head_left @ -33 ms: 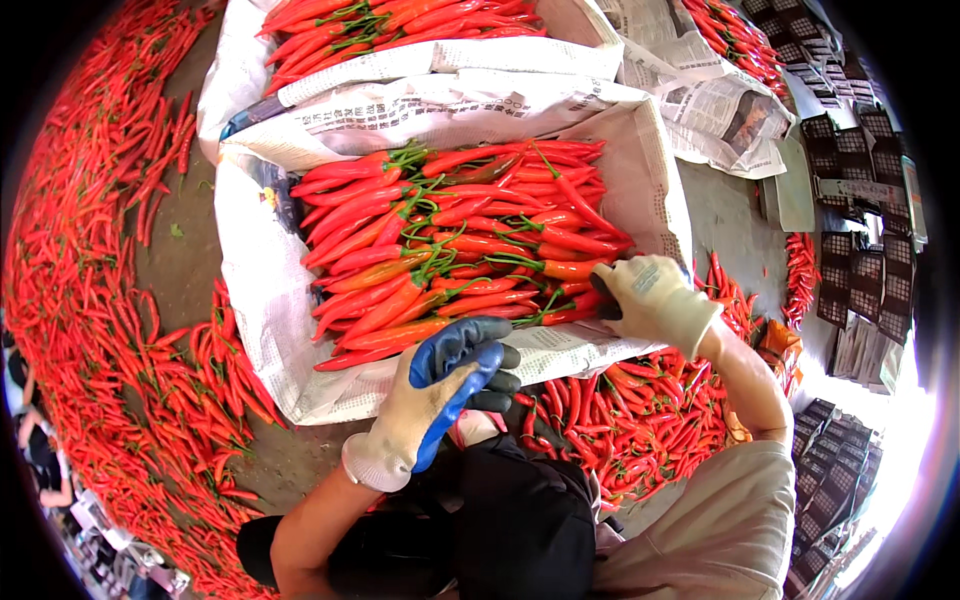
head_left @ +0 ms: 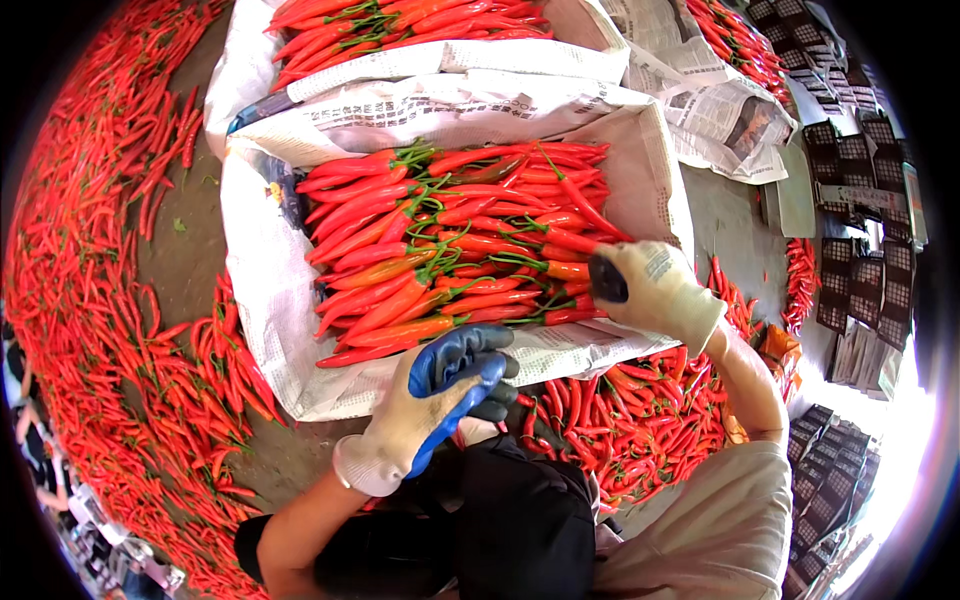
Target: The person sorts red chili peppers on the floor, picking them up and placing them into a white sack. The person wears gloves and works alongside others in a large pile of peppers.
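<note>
Rows of red chili peppers (head_left: 470, 240), some orange, lie in a box (head_left: 270, 300) lined with newspaper. Their green stems meet along the middle of the rows. My right hand (head_left: 655, 290), in a cream glove with dark fingertips, is at the right end of the rows. Its fingers are curled, the thumb against the pepper tips; what they hold, if anything, is hidden. Over the box's near edge is my left hand (head_left: 430, 395), in a cream and blue-coated glove. Its fingers are loosely bent, apart from the thumb, with nothing visible between them.
Another paper-lined box of chilies (head_left: 400, 35) stands beyond. Loose chilies (head_left: 90, 300) cover the floor at left, and a heap of chilies (head_left: 640, 420) lies near right. Dark crates (head_left: 865, 260) stand at far right. Newspaper sheets (head_left: 720, 120) cover more chilies at back right.
My right hand has turned and lifted slightly, so its dark thumb shows more. My left hand has barely shifted. The whole view has moved a little.
</note>
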A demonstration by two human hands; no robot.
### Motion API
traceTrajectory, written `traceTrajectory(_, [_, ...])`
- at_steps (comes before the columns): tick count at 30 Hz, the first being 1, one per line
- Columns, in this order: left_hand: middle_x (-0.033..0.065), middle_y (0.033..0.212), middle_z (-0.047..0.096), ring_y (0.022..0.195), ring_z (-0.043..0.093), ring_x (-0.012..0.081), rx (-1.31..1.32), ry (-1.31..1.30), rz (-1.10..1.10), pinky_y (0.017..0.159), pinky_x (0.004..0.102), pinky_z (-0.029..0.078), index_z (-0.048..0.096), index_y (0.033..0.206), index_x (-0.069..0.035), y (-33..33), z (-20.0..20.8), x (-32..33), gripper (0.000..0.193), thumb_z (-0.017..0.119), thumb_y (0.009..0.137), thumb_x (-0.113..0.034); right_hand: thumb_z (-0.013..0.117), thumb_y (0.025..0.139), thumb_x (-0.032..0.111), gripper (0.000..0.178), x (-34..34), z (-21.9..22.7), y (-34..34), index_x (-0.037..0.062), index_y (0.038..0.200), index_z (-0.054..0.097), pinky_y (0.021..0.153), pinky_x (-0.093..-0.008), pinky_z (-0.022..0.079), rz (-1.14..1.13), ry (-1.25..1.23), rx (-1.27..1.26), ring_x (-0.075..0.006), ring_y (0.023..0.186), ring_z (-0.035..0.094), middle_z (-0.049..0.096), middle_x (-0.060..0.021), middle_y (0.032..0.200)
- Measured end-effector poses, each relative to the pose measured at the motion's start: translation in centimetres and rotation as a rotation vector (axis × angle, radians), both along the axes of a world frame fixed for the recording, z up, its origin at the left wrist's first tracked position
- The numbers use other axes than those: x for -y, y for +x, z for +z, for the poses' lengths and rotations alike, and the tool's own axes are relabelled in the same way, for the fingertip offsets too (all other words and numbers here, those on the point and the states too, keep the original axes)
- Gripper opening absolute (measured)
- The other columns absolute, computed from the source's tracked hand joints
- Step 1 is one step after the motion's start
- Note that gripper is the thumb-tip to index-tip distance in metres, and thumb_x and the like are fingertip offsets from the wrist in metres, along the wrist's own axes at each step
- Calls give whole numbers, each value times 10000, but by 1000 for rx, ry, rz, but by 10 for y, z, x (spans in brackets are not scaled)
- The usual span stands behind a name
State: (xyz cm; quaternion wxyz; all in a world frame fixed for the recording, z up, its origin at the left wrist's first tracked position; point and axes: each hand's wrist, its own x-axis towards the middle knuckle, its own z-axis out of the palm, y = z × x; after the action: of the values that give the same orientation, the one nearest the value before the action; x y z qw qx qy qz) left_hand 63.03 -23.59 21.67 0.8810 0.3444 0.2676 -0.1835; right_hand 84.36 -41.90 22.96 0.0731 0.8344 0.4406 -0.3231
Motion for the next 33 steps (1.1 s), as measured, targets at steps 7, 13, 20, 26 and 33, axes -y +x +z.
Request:
traceTrajectory(7, [69,1096,598,981,588,106,64,237,-103,914,258,458,508,1248,21,-53,35,-49,408,619,856,-8,637,799,242,512,-8,-73,37,45,1244,477,876,-457,450,-99,288,510,-356,1040,551,563,-196,1137])
traceTrajectory(13, [113,1165,612,1061,583,137,-107,428,99,939,283,454,492,1265,48,-160,57,-111,497,666,805,-18,631,740,87,496,-17,-83,24,108,1227,538,948,-462,401,122,464,426,-383,1076,507,545,-171,1172])
traceTrajectory(20, [72,1053,647,963,605,141,-300,916,107,862,290,486,554,1204,32,-329,20,-149,459,695,802,-137,592,848,102,368,-18,-65,23,26,1206,562,976,-403,408,-74,433,517,-330,1084,543,594,-169,1148])
traceTrajectory(26, [111,977,682,894,641,158,-557,1006,-144,798,317,504,611,1163,-69,-432,-76,-102,418,724,781,-196,582,777,-42,336,-168,31,-151,-25,1112,598,871,-335,487,306,830,84,-232,1008,594,610,-139,1115])
traceTrajectory(33, [171,1186,573,1023,589,340,-671,1627,433,845,404,493,585,1146,-74,-460,-154,-139,408,677,755,-142,689,745,246,535,-313,-38,-378,97,1228,513,915,-440,431,1180,316,-207,-354,1043,534,505,-147,1218])
